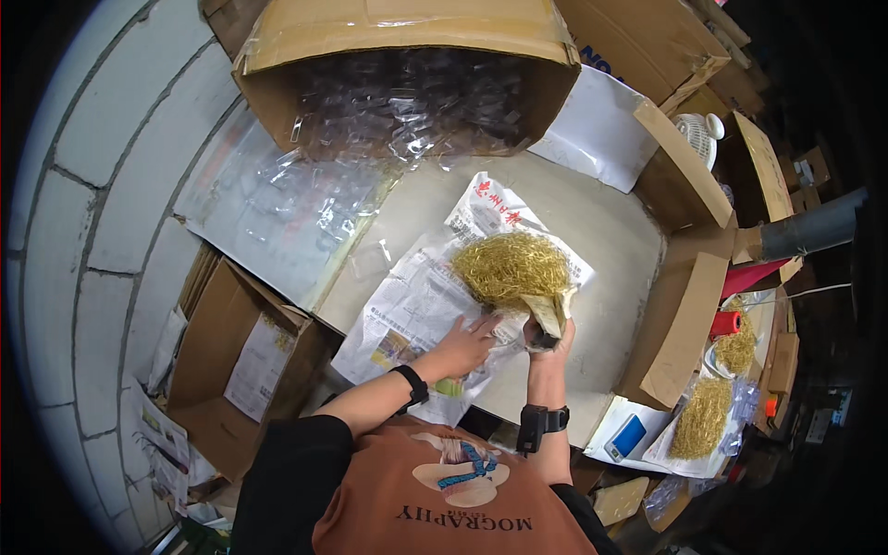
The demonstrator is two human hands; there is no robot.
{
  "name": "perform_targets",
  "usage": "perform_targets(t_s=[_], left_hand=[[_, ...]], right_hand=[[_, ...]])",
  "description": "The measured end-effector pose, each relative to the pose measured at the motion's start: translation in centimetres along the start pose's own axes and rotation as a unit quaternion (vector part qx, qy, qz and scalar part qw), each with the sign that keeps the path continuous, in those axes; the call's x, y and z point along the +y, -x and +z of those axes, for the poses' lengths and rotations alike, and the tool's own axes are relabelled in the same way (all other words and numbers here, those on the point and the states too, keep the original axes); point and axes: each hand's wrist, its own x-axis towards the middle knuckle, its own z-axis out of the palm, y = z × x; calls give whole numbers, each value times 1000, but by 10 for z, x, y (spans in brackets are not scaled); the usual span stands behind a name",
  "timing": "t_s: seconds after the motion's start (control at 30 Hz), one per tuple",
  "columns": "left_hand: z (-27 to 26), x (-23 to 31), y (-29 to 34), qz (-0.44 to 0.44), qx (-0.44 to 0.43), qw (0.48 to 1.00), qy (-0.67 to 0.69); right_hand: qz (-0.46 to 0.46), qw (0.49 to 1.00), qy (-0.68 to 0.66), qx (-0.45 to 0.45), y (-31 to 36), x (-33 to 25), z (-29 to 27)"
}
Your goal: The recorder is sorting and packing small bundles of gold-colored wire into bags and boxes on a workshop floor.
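Note:
A loose tangle of gold shredded tinsel (514,268) rests on a spread sheet of newspaper (404,302) in the middle of the work surface. My left hand (462,347) lies on the newspaper, fingers stretched out, just below the tinsel and holding nothing. My right hand (555,335) is closed around a folded cream strip (546,314) with a dark end, at the tinsel's lower right side. Whether this strip is a folded part of the paper, I cannot tell. Dark bands sit on both my wrists.
A cardboard box (407,32) lies open at the back, full of clear plastic pieces. More clear plastic pieces (305,199) lie at the left, above an open carton (242,356). At the right, gold tinsel bundles (701,418) rest on paper near a blue box (626,437) and red spool (726,323).

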Motion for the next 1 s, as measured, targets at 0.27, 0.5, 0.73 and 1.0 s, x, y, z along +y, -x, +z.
perform_targets(t_s=[0.27, 0.5, 0.73, 1.0], left_hand=[[38, -13, 62, 66, -35, 994, -76], [27, -18, 55, 16, -40, 997, -60], [-13, -30, 12, -43, 58, 997, 8], [-71, -68, 80, -358, 311, 879, -54]], right_hand=[[-69, 990, 98, -81, 11, -79, 103], [-58, 966, 180, -176, 37, -168, 151], [-164, 957, 176, -164, -54, -174, 53], [-62, 990, 126, 32, -70, -127, -137]])
